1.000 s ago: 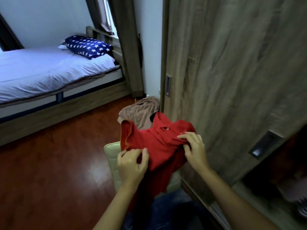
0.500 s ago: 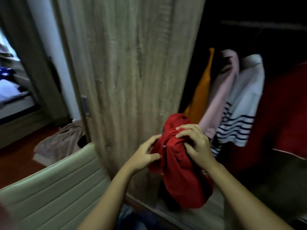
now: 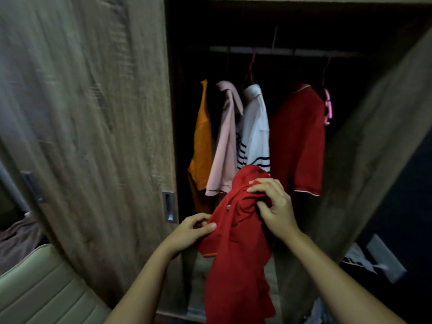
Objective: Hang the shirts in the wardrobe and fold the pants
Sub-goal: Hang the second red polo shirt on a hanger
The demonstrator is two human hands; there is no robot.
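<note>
Through the head camera I saw the red shirt [image 3: 236, 242] bunched up in front of the open wardrobe [image 3: 304, 24], held low before the clothes hanging there. The right hand [image 3: 273, 206] gripped the crumpled upper end, its fingers curled into the cloth. The left hand [image 3: 191, 228] held a narrow grip on the shirt's left edge, pinching it between thumb and fingers. The rest of the garment drooped below both hands. Behind it, four shirts hung side by side from the rail [image 3: 280, 52]: an orange shirt [image 3: 201, 146], a pink shirt [image 3: 224, 148], a white striped shirt [image 3: 256, 132] and a dark red shirt [image 3: 298, 141]. A pink hanger [image 3: 328, 106] hung just right of the last. The wooden sliding door [image 3: 93, 113] stood to the left, its recessed handle [image 3: 168, 206] near the left hand. A pale green chair back [image 3: 42, 288] showed at lower left, with a brown cloth [image 3: 16, 237] beyond it.
</note>
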